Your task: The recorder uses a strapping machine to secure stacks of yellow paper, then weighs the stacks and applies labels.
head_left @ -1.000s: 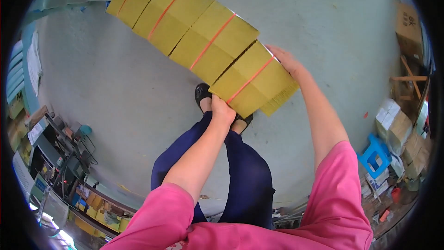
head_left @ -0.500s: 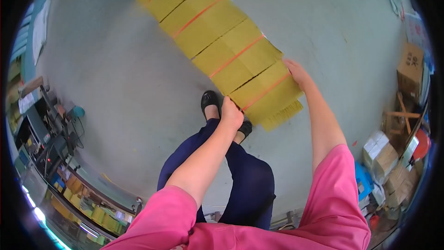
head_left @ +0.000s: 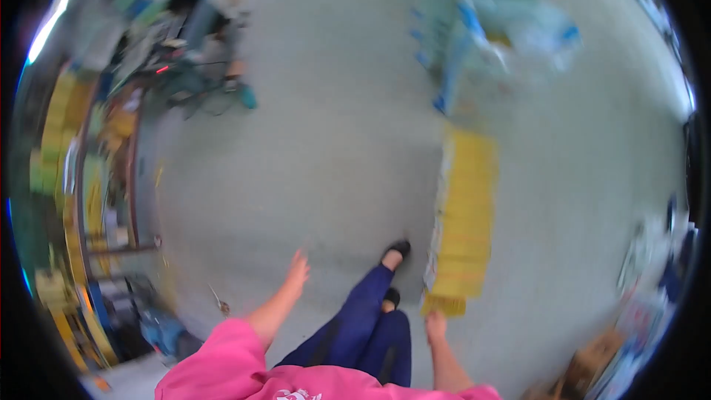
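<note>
Yellow paper stacks: I see one long row, right of the person's legs, apparently on the grey floor, running away from the body.
Far end: points toward a blurred clear plastic bag, well apart from the hands.
Near end: a narrower yellow end piece sits a little out of line with the rest.
Right hand: at that end piece, seemingly touching it; from here I cannot tell whether its fingers close on anything.
Left hand: empty, fingers extended, well apart from the row.
Done: I judge the row formed, as no wide gap shows along it.
Left: I read only the right hand's contact as unfinished; blur hides how neatly the edges meet.
Side rack: holds other yellow stacks, out of both hands' reach as I judge it.
</note>
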Demonstrator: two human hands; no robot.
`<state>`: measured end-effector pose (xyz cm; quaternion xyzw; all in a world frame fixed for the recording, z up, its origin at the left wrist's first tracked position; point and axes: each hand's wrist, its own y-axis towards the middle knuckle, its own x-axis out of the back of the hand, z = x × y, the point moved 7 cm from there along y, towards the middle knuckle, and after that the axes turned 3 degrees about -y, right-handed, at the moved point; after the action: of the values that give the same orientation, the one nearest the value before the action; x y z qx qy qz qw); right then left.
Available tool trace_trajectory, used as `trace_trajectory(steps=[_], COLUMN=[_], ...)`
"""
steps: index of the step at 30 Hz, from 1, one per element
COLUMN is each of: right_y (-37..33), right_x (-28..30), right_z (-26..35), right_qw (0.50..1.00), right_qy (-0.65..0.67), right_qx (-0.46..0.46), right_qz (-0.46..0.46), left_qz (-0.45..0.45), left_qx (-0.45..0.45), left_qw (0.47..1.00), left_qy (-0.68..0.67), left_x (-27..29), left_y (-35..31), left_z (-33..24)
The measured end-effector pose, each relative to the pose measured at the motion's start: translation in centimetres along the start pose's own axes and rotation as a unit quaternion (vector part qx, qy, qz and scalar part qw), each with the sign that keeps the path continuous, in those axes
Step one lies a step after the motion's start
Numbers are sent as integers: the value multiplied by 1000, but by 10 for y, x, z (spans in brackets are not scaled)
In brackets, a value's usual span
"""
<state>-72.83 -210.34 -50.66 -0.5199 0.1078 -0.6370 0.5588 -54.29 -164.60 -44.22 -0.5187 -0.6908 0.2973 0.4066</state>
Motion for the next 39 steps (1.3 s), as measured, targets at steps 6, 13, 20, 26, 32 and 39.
trace_trajectory(steps=[6,13,20,26,32,39], right_y=[-25,-12,-42,-111,-218,-34], right_x=[-67,-70,-206,-360,-506,-621], right_z=[98,244,394,544,736,847], right_qw=[971,933,721,727,870,749], right_qy=[-92,-192,-441,-408,-150,-510], right_qx=[124,177,506,448,266,359], right_qz=[182,248,171,322,387,222], left_qz=[-291,-102,-222,-345,-346,-208], left_qx=[75,124,158,80,-32,77], left_qw=[942,890,947,891,881,946], left_qy=[-149,427,-169,-285,-322,-235], left_x=[294,310,358,593,742,819], left_y=[-161,-290,-249,-159,-76,22], left_z=[188,367,326,217,91,47])
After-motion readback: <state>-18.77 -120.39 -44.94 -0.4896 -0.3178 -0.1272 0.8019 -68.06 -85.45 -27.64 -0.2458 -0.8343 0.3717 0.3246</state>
